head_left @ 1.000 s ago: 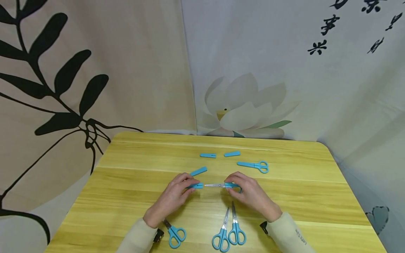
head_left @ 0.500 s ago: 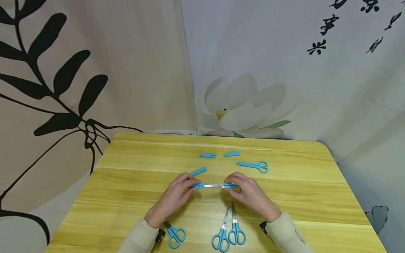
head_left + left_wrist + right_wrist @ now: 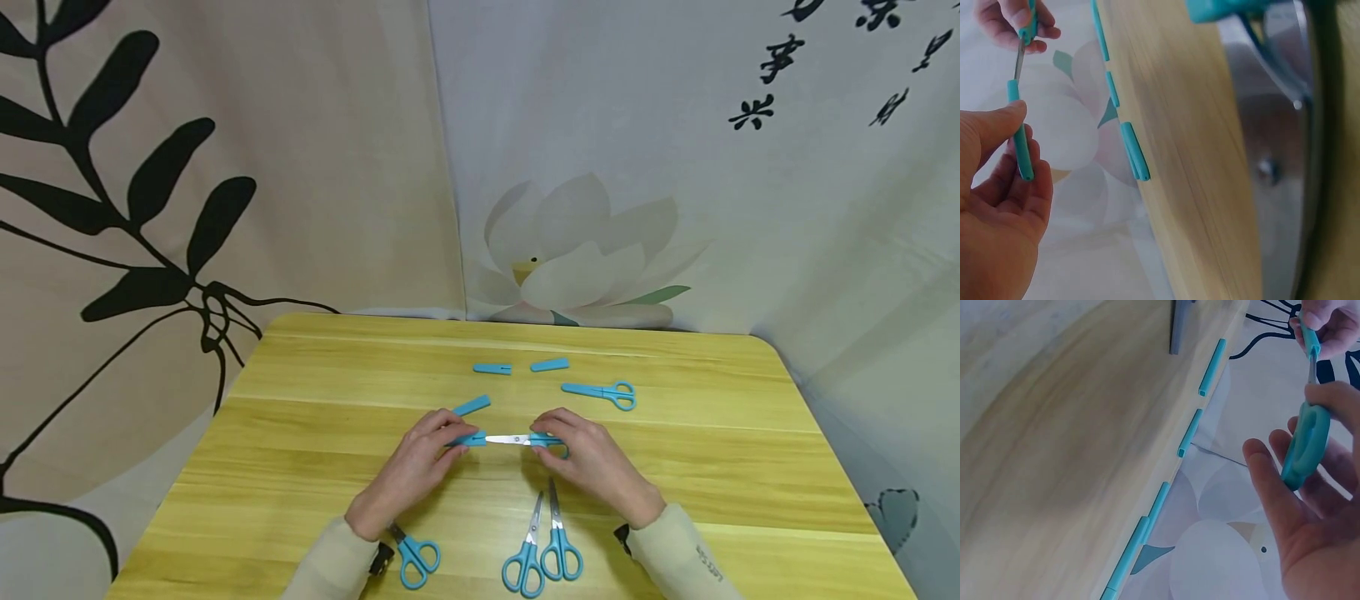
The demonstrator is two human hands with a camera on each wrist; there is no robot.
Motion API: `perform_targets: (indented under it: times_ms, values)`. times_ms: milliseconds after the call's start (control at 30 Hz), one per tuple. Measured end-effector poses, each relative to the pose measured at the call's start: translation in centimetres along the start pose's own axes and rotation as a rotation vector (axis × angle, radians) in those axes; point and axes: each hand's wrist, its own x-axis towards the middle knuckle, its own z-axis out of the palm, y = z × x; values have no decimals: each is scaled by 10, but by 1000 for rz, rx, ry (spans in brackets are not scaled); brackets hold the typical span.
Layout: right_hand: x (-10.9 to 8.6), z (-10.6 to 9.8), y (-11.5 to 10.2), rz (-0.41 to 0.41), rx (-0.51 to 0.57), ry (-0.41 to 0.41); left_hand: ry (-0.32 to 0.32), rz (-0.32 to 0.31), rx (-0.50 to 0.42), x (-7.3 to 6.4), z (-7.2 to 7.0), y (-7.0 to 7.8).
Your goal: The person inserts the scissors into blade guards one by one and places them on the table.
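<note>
Between thumb and fingers, my left hand (image 3: 415,459) pinches a blue scissors sheath (image 3: 1020,140), its open end facing right. My right hand (image 3: 592,458) grips a small pair of scissors (image 3: 512,439) by the blue handle (image 3: 1307,445), blades pointing left. The blade tips are at the sheath's mouth, and in the left wrist view the metal appears to run into it. Much of the handle loops is hidden by the right fingers in the head view. Just beyond the left fingers lies another blue sheath (image 3: 472,405) on the table.
Farther back on the wooden table (image 3: 337,375) lie two blue sheaths, a left one (image 3: 492,368) and a right one (image 3: 550,364), plus sheathed scissors (image 3: 604,392). Bare-bladed scissors lie nearer: one pair (image 3: 416,560) by the left sleeve, two pairs (image 3: 526,557) at front centre.
The sheath has moved slightly right and the scissors slightly left, closing the small gap seen a second ago; blade tips now meet the sheath's mouth. The other things have stayed put.
</note>
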Motion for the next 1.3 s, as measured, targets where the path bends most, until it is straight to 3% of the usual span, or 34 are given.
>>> perform_targets:
  times_ms: [333, 1300]
  values:
    - [1, 2, 0, -50, -25, 30, -7, -14, 7, 1, 2, 1]
    - [5, 2, -6, -49, -48, 38, 0, -31, 8, 4, 5, 6]
